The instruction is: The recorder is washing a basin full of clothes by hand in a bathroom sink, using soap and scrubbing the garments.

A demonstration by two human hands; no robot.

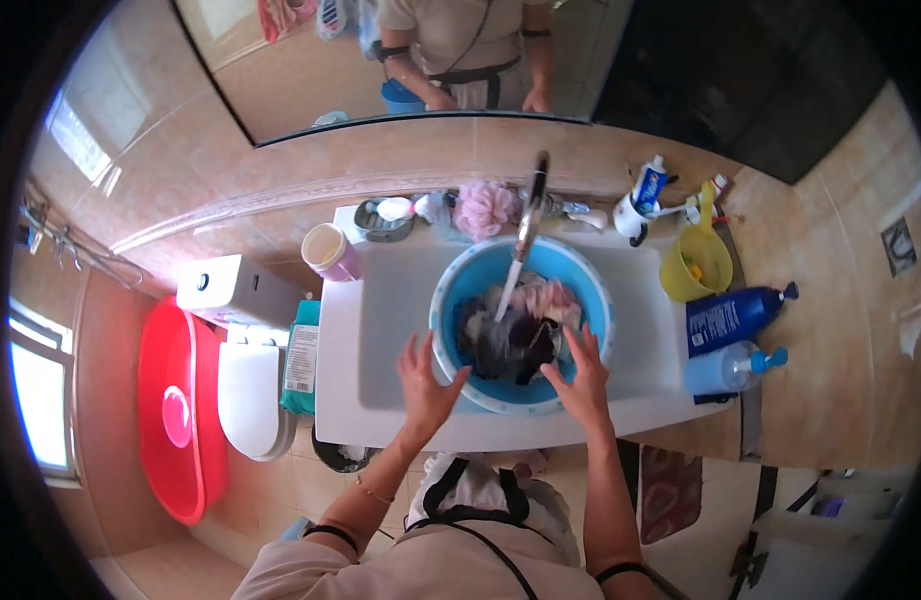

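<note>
While water is running from the faucet into the blue basin, the person's left hand is resting open, fingers spread, on the basin's near-left rim, gripping nothing that I can make out. Just across the basin, the right hand is lying open on the near-right rim, its fingertips reaching toward the heap of dark and pink laundry that is sitting inside the basin under the stream. That basin is filling most of the white sink. Behind the basin, a pink bath pouf and a soap dish are sitting by the wall; to the basin's left rear a pale cup is standing on the sink's corner. Right of the basin, a yellow jug is standing, and beyond it a dark blue pump bottle and a light blue pump bottle are lying side by side. Well to the left of the basin, past the toilet, a red tub is leaning against the wall.
</note>
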